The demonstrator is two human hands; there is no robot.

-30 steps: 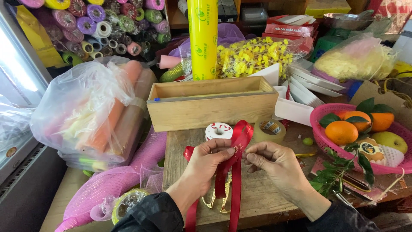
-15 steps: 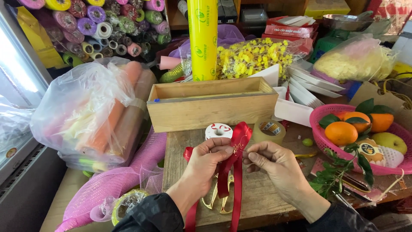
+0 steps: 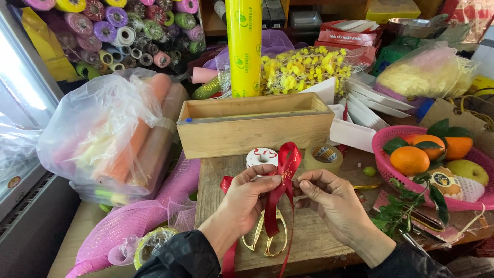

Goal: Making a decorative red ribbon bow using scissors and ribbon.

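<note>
Cluttered wooden table point(image 3: 319, 242), both hands pinching red ribbon point(image 3: 284, 170), scissors point(image 3: 265, 238) half hidden

Bare tabletop point(image 3: 319, 242) lies open only in a near strip. Far side closed by the wooden box point(image 3: 254, 125); left by the plastic bag of rolls point(image 3: 110, 136) and pink mesh point(image 3: 139, 216); right by the pink fruit basket point(image 3: 383, 141). Gold scissors point(image 3: 265, 237), ribbon spool point(image 3: 261, 156) and tape roll point(image 3: 323, 157) occupy the middle.
</note>
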